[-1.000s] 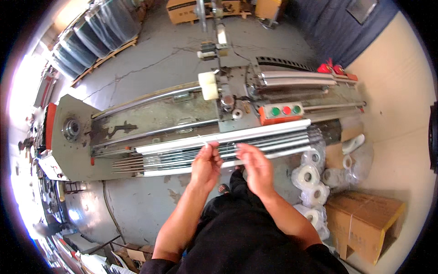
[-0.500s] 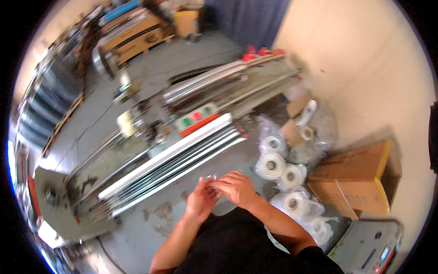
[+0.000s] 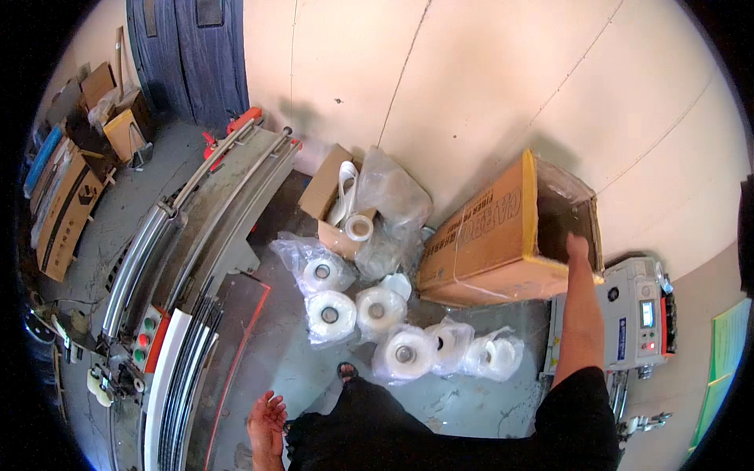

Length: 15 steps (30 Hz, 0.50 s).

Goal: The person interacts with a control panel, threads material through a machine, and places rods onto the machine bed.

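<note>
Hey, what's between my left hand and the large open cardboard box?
In the head view, your sandaled foot and several plastic-wrapped white rolls lie between your left hand and the large open cardboard box.

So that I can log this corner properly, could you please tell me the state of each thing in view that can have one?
Left hand: open, seemingly empty
Right hand: in the opening of the tall cardboard box, grip unclear
Tall cardboard box: open at its upper end
Small cardboard box: open
White floor rolls: plastic-wrapped
Grey machine: screen lit
Dark curtain: hanging down
</note>
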Tool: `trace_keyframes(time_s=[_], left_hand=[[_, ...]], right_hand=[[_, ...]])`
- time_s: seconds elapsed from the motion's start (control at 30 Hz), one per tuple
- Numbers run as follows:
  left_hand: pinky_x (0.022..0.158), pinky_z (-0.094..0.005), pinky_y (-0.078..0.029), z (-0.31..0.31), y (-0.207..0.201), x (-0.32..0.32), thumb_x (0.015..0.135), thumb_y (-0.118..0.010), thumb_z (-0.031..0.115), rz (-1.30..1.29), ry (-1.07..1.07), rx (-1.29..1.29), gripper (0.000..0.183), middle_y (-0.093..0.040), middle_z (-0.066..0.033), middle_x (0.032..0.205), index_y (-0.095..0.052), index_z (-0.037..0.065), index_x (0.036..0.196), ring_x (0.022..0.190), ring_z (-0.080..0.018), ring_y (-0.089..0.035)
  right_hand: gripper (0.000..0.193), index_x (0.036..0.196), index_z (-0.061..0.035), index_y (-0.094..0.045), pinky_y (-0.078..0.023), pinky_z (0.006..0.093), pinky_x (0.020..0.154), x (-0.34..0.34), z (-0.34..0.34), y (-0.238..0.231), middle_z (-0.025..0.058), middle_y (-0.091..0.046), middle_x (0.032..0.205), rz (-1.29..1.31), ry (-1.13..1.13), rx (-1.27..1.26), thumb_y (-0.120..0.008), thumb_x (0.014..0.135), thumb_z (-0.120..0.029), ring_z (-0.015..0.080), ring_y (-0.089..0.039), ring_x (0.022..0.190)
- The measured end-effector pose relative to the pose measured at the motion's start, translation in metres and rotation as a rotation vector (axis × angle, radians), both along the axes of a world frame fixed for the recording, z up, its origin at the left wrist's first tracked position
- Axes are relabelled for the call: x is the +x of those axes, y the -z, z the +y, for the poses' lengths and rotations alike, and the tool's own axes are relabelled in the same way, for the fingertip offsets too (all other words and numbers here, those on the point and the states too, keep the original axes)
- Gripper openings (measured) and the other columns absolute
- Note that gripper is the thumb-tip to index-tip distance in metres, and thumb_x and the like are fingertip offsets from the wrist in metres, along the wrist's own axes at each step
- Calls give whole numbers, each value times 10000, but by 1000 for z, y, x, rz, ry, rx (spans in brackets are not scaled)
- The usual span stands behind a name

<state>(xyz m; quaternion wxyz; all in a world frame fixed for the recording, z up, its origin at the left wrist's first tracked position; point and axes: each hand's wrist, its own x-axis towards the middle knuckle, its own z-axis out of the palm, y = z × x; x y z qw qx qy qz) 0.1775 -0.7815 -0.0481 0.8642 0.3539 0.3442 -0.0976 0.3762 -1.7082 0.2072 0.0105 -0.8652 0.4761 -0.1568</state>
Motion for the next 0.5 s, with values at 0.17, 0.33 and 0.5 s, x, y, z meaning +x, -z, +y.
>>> trace_keyframes(time_s=[0.17,0.33,0.5], left_hand=[[848,-345,-586,-18,-25,-10,1070,-619,284,47,-124,226,378,-745,-130,1144,-646,22,1341,975,-210,-713],[916,-360,-576,-50,-21,12,1070,-645,317,137,-1,293,364,-740,-106,1182,-679,61,1326,1034,-204,-699],[943,-333,-560,-57,9,24,1102,-602,339,101,51,372,408,-724,-98,1231,-641,54,1392,1081,-182,-681]], right_hand=[[340,1325,-16,-697,-561,408,977,74,91,126,189,-756,1232,-456,-324,-82,-613,1028,-158,320,-733,1114],[220,1103,5,-699,-513,332,866,84,223,199,43,-668,986,-838,-681,302,-761,988,-172,184,-607,909],[267,1108,27,-717,-524,383,916,74,397,242,119,-712,1036,-481,-935,435,-709,1025,-227,249,-661,990]])
